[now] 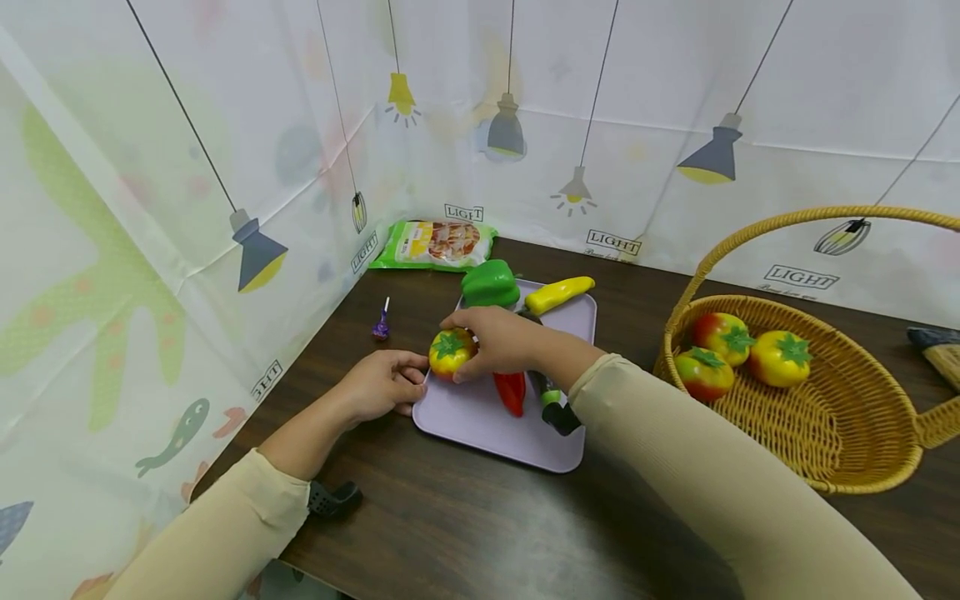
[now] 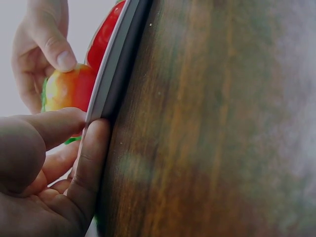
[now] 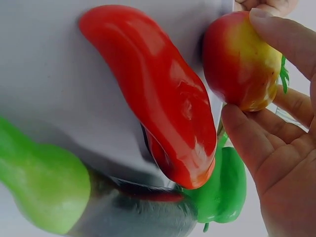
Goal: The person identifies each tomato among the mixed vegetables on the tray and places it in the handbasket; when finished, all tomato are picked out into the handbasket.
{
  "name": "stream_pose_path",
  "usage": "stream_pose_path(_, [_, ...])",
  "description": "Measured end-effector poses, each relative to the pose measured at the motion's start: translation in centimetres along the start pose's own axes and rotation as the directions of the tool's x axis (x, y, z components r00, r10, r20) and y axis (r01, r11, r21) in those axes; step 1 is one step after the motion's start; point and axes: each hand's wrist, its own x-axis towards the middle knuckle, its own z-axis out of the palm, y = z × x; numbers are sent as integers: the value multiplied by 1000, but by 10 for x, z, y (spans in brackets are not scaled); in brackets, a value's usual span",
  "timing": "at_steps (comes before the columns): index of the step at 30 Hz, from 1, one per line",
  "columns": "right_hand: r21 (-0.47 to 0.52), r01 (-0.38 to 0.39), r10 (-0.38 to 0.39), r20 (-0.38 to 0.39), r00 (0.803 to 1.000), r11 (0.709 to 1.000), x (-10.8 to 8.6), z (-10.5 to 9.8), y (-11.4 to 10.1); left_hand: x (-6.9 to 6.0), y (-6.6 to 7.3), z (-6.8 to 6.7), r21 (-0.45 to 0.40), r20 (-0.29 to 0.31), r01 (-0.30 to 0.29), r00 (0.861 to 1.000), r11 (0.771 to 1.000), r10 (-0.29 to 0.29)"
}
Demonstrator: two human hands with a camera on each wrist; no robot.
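Observation:
My right hand [image 1: 498, 337] grips a red-and-yellow tomato [image 1: 447, 360] with green leaves, at the left side of a pale purple tray [image 1: 480, 433]. Thumb and fingers sit on opposite sides of the tomato [image 3: 242, 61] in the right wrist view. At the tray's left edge, my left hand [image 1: 382, 383] pinches the rim, one finger [image 2: 94, 153] lying beneath it. On the tray are a red pepper [image 1: 511, 393], a dark eggplant [image 1: 558, 414] partly under the right forearm, a green bell pepper [image 1: 489, 285] and a yellow pepper [image 1: 560, 294].
A wicker basket [image 1: 877, 483] with a tall handle stands to the right, holding 3 more tomatoes [image 1: 780, 360]. Behind the tray lies a green food packet [image 1: 438, 245]. A purple-wrapped lollipop [image 1: 382, 325] is left of the tray, and a dark perforated object [image 1: 335, 500] lies near the left forearm.

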Motion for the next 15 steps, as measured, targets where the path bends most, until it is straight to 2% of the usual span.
stream_pose_path(9, [-2, -4, 4, -10, 1000, 1000, -9, -5, 0, 1, -1, 0, 0, 12, -15, 1000, 1000, 15])
stream_pose_path(15, [0, 21, -21, -21, 1000, 1000, -16, -9, 1, 0, -2, -1, 8, 13, -19, 1000, 1000, 19])
